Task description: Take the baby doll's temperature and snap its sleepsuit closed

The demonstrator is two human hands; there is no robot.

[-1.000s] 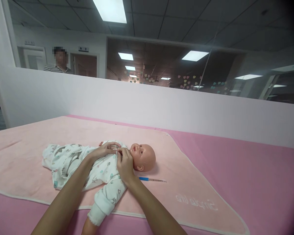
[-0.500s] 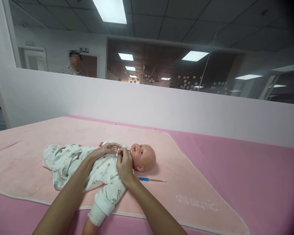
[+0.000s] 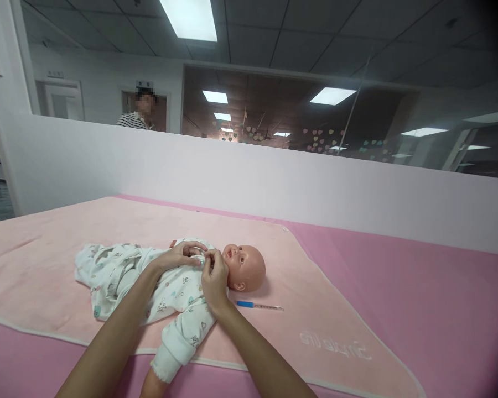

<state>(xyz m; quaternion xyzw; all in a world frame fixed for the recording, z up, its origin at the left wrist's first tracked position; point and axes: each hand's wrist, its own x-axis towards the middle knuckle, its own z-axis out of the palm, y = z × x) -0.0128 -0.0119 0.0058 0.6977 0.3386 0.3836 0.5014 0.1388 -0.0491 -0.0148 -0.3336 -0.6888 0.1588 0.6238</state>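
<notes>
A baby doll [image 3: 245, 267] in a white printed romper [image 3: 166, 290] lies on its back on a pale pink blanket [image 3: 315, 309], head to the right. My left hand [image 3: 178, 256] rests on the doll's chest with fingers curled into the romper's collar. My right hand [image 3: 214, 279] pinches the same collar just below the doll's chin. Both hands meet at the neckline. A thin thermometer with a blue end [image 3: 258, 305] lies on the blanket just right of my right wrist.
The blanket covers a pink mattress [image 3: 431, 298] that runs to a white partition wall [image 3: 274, 182] at the back. Behind the partition, a person in a striped shirt [image 3: 136, 119] stands by a doorway. Glass panels reflect the ceiling lights.
My hands stay at the doll's collar, fingers shifting slightly. The person behind the partition has walked to the right.
</notes>
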